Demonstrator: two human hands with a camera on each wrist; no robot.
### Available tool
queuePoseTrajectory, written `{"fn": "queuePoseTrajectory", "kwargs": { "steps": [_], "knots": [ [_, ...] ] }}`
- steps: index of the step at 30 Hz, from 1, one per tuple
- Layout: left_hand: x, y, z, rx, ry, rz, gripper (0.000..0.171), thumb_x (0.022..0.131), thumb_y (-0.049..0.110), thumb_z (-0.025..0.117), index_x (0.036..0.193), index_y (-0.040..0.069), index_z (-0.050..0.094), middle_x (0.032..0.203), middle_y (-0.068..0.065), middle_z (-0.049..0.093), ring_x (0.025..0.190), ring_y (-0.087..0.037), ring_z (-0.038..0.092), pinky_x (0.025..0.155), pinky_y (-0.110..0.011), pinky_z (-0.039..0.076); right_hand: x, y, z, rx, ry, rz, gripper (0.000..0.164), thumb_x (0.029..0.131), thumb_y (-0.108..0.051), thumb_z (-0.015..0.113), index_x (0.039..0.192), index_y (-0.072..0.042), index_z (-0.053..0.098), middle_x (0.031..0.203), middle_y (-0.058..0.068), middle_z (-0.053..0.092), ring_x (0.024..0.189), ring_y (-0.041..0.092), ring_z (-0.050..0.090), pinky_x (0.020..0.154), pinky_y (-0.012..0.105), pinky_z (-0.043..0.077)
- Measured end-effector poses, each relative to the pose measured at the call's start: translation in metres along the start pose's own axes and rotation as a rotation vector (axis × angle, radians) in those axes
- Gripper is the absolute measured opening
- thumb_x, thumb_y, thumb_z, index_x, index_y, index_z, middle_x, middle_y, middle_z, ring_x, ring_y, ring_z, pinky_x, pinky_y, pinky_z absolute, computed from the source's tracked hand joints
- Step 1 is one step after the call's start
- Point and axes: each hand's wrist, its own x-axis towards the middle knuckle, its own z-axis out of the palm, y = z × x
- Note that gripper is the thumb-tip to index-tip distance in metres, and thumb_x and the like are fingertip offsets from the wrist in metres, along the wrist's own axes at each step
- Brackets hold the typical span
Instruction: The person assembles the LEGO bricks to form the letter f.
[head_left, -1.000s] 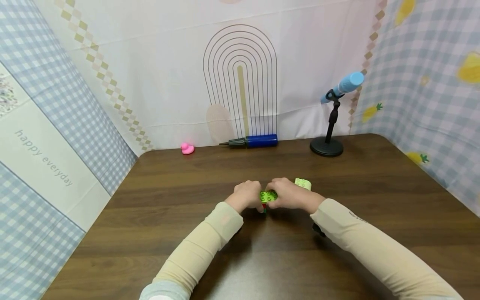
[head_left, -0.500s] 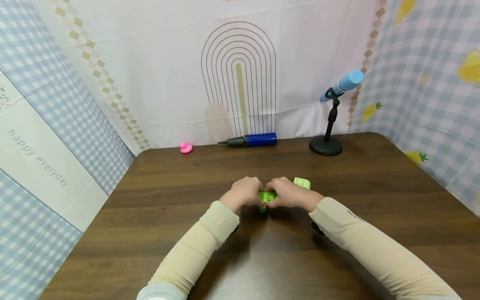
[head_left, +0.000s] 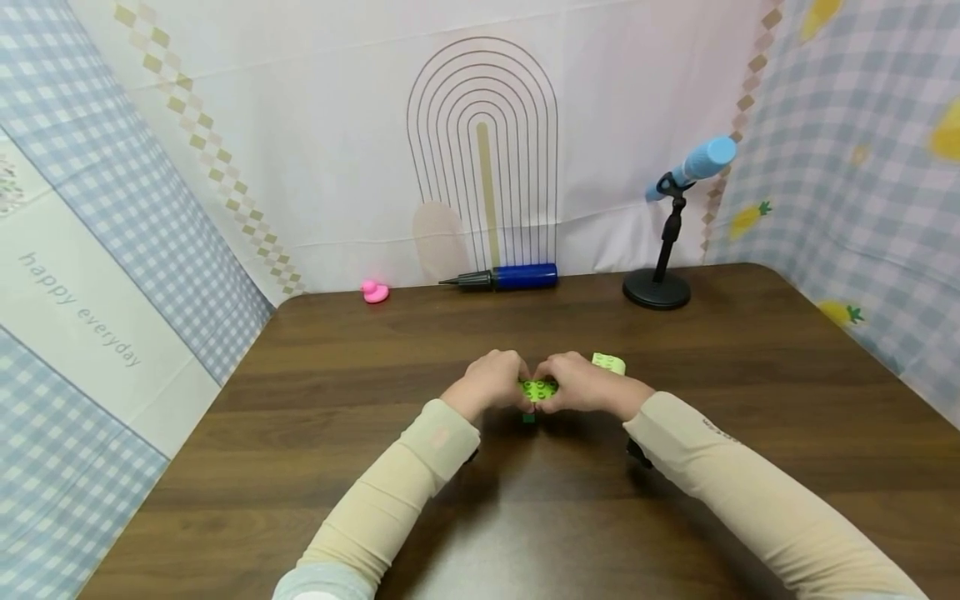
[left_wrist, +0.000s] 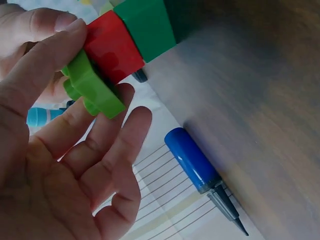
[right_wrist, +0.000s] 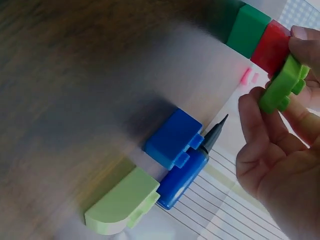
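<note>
Your left hand [head_left: 493, 383] and right hand [head_left: 581, 385] pinch the lime brick [right_wrist: 280, 86] — likely seating it on the red brick [left_wrist: 112, 47]; next, press evenly

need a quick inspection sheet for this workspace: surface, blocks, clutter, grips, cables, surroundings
Surface: brown wood-look table, some glare at the near side.
Blocks: green block lowest, red block above it, lime block at the top, full seating unclear; blue block and pale block apart from these.
Clutter: duck, pump and mic on its stand, along the back edge.
Grips: left grip and right grip both hold the lime block.
Cables: nothing seen.
Surroundings: printed cloth behind, checked cloth at the sides.
</note>
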Motion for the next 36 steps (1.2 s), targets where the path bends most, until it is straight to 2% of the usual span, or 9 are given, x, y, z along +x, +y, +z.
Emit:
{"fn": "queuePoseTrajectory", "kwargs": {
  "steps": [6,10,13,19,23,26,31,36],
  "knots": [
    [0.001,-0.002,0.002,0.023,0.015,0.000,0.024,0.059,0.033,0.078,0.077,0.021,0.068,0.067,0.009,0.056,0.063,-0.011,0.051,0.050,-0.029,0.039,-0.003,0.013,-0.016,-0.018,0.034,0.020,0.049,0.074,-0.034,0.068,0.106,0.002,0.059,0.092,0.009,0.060,0.080,0.017,0.054,0.070,0.033,0.043],
    [0.002,-0.003,0.002,0.020,0.023,-0.018,0.026,0.059,0.033,0.078,0.079,0.020,0.068,0.071,0.008,0.057,0.066,-0.011,0.051,0.051,-0.030,0.039,-0.007,0.027,-0.028,-0.040,0.067,0.089,0.040,0.079,-0.023,0.065,0.108,0.004,0.057,0.097,0.013,0.059,0.086,0.022,0.054,0.074,0.037,0.043],
    [0.001,-0.003,0.003,0.013,0.022,-0.024,0.028,0.059,0.033,0.078,0.081,0.020,0.068,0.073,0.008,0.058,0.066,-0.012,0.051,0.052,-0.030,0.040,-0.009,0.035,-0.032,-0.062,0.059,0.119,0.033,0.080,-0.016,0.062,0.107,0.003,0.058,0.097,0.013,0.059,0.088,0.024,0.054,0.076,0.038,0.043],
    [0.001,-0.001,0.003,0.005,0.023,-0.024,0.028,0.060,0.032,0.078,0.083,0.019,0.068,0.073,0.008,0.057,0.066,-0.011,0.050,0.053,-0.030,0.040,-0.010,0.043,-0.030,-0.108,0.014,0.113,0.023,0.081,-0.001,0.057,0.103,0.001,0.061,0.095,0.012,0.060,0.087,0.025,0.055,0.074,0.038,0.044],
    [0.001,0.001,0.003,0.007,0.026,-0.020,0.026,0.061,0.031,0.078,0.082,0.018,0.068,0.071,0.008,0.057,0.065,-0.011,0.050,0.053,-0.029,0.040,-0.007,0.042,-0.025,-0.150,-0.026,0.091,0.032,0.076,0.012,0.052,0.100,-0.005,0.065,0.095,0.009,0.061,0.089,0.025,0.056,0.074,0.038,0.044],
    [0.001,0.002,0.003,0.005,0.027,-0.025,0.025,0.061,0.030,0.078,0.080,0.018,0.068,0.070,0.008,0.056,0.065,-0.011,0.050,0.053,-0.029,0.039,-0.006,0.040,-0.022,-0.150,-0.062,0.112,0.041,0.073,0.016,0.049,0.102,-0.008,0.065,0.098,0.007,0.061,0.091,0.024,0.056,0.075,0.038,0.044],
    [0.001,0.001,0.003,-0.013,0.022,-0.031,0.026,0.062,0.030,0.078,0.082,0.017,0.068,0.071,0.008,0.057,0.065,-0.012,0.050,0.053,-0.029,0.039,-0.005,0.037,-0.019,-0.153,-0.102,0.147,0.032,0.076,0.006,0.060,0.104,-0.009,0.064,0.097,0.006,0.062,0.089,0.022,0.056,0.074,0.038,0.045],
    [0.001,0.001,0.002,-0.029,0.015,-0.036,0.025,0.062,0.029,0.078,0.082,0.017,0.068,0.070,0.008,0.057,0.064,-0.012,0.050,0.053,-0.028,0.039,-0.004,0.037,-0.019,-0.133,-0.110,0.173,0.027,0.074,-0.010,0.068,0.100,-0.004,0.063,0.089,0.006,0.061,0.080,0.018,0.056,0.070,0.036,0.045]
  ]
}}
